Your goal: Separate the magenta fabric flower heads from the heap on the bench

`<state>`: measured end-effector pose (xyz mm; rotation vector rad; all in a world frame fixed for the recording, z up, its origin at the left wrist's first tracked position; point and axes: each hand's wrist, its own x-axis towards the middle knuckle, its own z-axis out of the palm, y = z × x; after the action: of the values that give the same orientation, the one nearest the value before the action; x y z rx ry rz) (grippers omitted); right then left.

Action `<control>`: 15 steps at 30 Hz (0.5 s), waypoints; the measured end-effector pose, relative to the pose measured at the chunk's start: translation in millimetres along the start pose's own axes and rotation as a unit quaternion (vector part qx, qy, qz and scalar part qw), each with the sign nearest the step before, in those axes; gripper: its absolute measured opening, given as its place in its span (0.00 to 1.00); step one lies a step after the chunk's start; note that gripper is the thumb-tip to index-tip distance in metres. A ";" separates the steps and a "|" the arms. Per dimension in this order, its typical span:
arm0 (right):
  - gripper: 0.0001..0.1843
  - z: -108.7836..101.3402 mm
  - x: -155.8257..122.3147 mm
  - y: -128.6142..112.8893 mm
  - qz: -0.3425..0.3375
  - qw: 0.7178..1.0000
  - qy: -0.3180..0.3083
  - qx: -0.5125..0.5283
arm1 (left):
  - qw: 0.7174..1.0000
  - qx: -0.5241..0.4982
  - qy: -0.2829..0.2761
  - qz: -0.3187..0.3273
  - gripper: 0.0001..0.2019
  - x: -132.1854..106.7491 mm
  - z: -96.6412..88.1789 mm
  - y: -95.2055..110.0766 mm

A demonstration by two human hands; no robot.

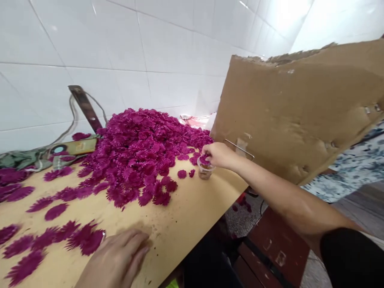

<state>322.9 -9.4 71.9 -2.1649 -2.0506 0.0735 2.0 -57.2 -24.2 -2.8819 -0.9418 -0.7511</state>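
Observation:
My right hand reaches to a small clear plastic cup near the table's right edge. Its fingers are pinched on a purple flower piece at the cup's mouth. Something brownish shows low in the cup. Nearer to me, my left hand rests on the table, its fingers curled and close together. A shiny spot shows beside it, against a purple flower piece; whatever lies under the fingers is hidden. A large heap of purple flower pieces, flat with fringed petals, lies beyond both hands.
A big cardboard sheet stands at the right, with a bent metal wire before it. At the back left are a yellowish device, a dark strip with a cord, and green cloth. A dark red stool stands below.

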 end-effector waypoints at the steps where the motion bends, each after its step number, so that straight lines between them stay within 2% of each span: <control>1: 0.11 2.3 2.0 -1.6 -0.012 0.998 -0.028 -0.047 | 1.000 0.005 -0.007 -0.006 0.13 -0.1 3.2 -2.5; 3: 0.10 5.5 6.0 -6.9 -0.038 0.991 -0.078 -0.101 | 0.999 0.014 -0.019 -0.022 0.16 0.3 8.2 -7.4; 6: 0.08 5.8 11.5 -14.4 -0.047 0.983 -0.116 -0.134 | 0.998 0.024 -0.026 -0.051 0.19 0.4 12.3 -14.2; 10: 0.10 4.4 15.3 -15.2 -0.010 0.981 -0.141 -0.134 | 0.996 0.029 -0.042 -0.072 0.20 -0.3 14.8 -21.7; 15: 0.14 5.7 13.6 -3.3 0.015 0.984 -0.147 -0.096 | 0.997 0.032 -0.035 -0.065 0.23 1.5 17.7 -27.1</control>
<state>319.6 4.8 67.8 -2.4263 -2.2656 0.2193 -4.4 -31.4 -42.6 -2.8312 -1.1490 -0.6178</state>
